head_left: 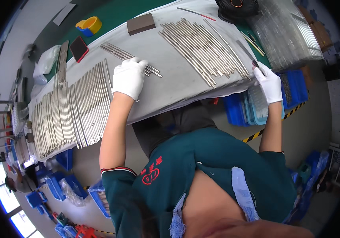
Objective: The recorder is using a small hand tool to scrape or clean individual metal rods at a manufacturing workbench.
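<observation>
My left hand [129,78], in a white glove, is closed over a small bundle of thin metal rods [116,50] on the grey-covered table [160,95]. The rods stick out on both sides of it. In my right hand [269,84], also gloved, is a thin flat blade-like tool [246,50] with a dark handle; it points away to the left. Just left of that hand lies a wide row of metal rods [201,49]. Another large row of rods [88,103] covers the table's left part, left of my left hand.
A dark brown block [141,24], a red-edged phone [78,49] and a yellow-blue tape dispenser [89,26] are along the far side. A black fan-like device [237,8] and plastic-wrapped stacks [279,33] stand at far right. Blue bins [235,109] sit below the right edge.
</observation>
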`<action>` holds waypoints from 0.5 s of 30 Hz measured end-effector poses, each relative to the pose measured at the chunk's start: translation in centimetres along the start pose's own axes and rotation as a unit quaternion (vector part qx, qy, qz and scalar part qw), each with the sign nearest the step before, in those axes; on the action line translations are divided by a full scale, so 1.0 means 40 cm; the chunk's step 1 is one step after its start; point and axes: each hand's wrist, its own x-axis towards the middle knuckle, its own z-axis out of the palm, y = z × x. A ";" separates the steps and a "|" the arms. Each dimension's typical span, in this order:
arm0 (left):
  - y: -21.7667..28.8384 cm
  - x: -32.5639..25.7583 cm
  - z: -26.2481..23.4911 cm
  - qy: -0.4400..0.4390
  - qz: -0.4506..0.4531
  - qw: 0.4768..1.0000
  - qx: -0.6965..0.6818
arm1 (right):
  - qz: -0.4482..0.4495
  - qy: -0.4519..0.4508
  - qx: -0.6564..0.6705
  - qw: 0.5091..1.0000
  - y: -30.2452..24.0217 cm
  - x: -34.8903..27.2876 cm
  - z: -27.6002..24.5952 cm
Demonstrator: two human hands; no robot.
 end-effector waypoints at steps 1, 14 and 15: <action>0.001 0.003 0.001 -0.002 0.001 1.000 -0.001 | 0.013 -0.041 0.102 0.994 -0.008 -0.021 0.005; 0.062 0.091 -0.021 -0.168 0.131 0.976 0.050 | 0.121 -0.366 0.333 0.860 -0.180 -0.185 0.228; 0.058 0.091 -0.021 -0.166 0.131 0.976 0.049 | 0.126 -0.369 0.336 0.858 -0.180 -0.192 0.227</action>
